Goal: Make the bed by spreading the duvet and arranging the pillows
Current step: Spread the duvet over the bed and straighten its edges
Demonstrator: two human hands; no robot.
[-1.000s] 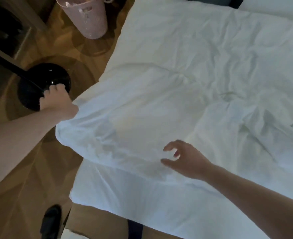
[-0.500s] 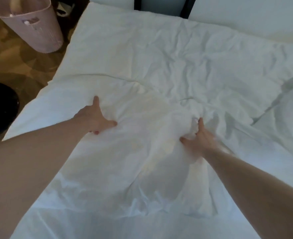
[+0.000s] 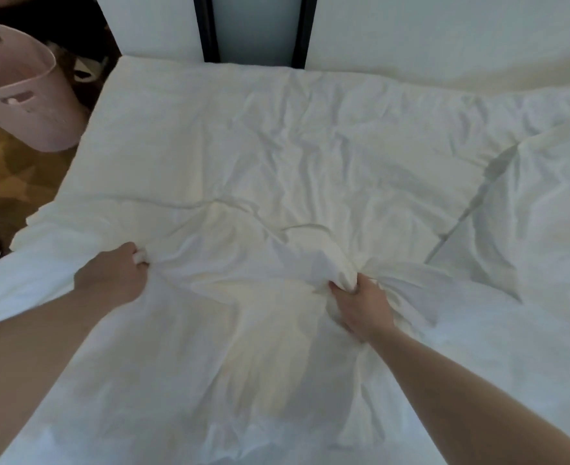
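Both grips are closed on bunched cloth: the left hand (image 3: 112, 276) clutches a fold of the white duvet (image 3: 260, 347), and the right hand (image 3: 360, 305) has its fingers curled round another gathered fold just right of centre. Between them the duvet lies rumpled across the near half of the bed (image 3: 277, 135), whose creased white sheet reaches the wall. A pink laundry basket (image 3: 25, 105) stands on the wooden floor (image 3: 12, 176) beside the bed's left edge.
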